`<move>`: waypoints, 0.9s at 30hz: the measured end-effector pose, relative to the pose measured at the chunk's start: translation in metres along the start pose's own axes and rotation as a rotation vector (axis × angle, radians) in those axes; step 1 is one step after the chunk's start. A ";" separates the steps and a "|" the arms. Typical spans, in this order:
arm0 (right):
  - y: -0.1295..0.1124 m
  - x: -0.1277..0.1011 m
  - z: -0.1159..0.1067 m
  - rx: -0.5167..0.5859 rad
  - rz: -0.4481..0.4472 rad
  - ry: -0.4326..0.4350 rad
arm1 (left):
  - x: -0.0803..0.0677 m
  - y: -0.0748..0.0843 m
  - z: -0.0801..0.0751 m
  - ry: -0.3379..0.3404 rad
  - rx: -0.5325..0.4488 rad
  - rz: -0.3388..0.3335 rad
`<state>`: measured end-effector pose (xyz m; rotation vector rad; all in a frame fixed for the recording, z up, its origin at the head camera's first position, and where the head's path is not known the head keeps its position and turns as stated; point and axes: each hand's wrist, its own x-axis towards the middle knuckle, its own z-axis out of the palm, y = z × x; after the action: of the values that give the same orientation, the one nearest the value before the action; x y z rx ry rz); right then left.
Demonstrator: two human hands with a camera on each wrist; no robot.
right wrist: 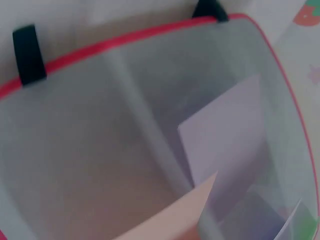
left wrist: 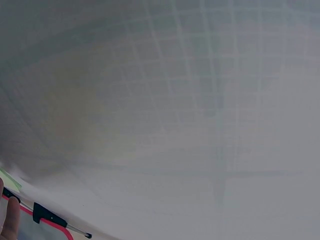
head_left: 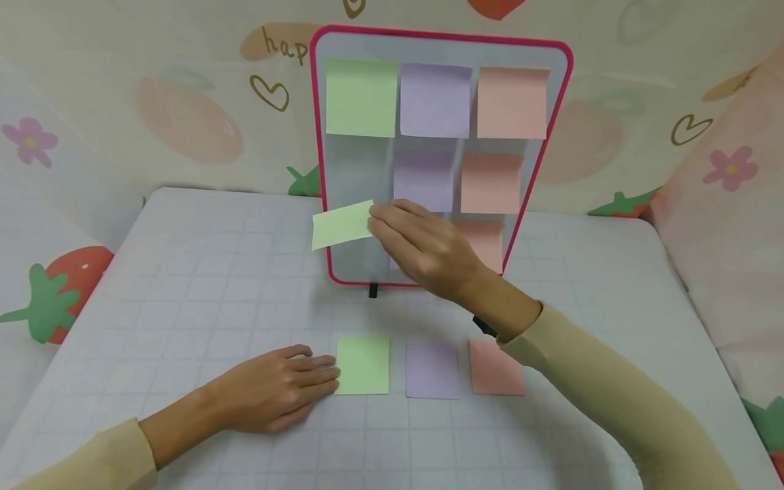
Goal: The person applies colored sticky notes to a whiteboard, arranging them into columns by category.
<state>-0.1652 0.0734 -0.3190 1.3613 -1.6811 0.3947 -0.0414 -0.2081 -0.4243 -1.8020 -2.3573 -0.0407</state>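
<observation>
The right hand [head_left: 422, 248] pinches a green note [head_left: 341, 224] by its right end, long axis level, against the board's [head_left: 343, 275] lower-left corner; the left hand [head_left: 278, 395] lies flat on the counter [head_left: 202, 272], fingertips touching the green pad [head_left: 363, 365].

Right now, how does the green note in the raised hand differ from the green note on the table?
The held green note is pinched by the right hand, tilted before the board. The green pad lies flat on the table, touched by the left hand. Both are light green.
</observation>
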 end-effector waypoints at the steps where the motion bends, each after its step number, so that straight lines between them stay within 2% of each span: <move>1: 0.002 0.001 0.001 -0.023 -0.028 0.025 | 0.000 0.000 0.000 0.002 0.001 0.001; 7: 0.014 0.005 0.004 -0.113 -0.099 0.114 | -0.001 0.000 0.001 0.009 0.006 0.007; 13: 0.024 0.010 0.008 -0.183 -0.105 0.180 | -0.001 -0.001 0.002 0.016 0.010 0.005; 19: 0.033 0.008 0.012 -0.231 -0.068 0.172 | -0.001 -0.001 0.002 0.012 0.010 0.005; 27: 0.036 0.007 0.014 -0.237 -0.040 0.172 | -0.001 0.000 0.002 0.011 0.007 0.000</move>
<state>-0.2035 0.0708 -0.3106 1.1514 -1.5053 0.2716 -0.0412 -0.2084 -0.4264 -1.7935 -2.3468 -0.0423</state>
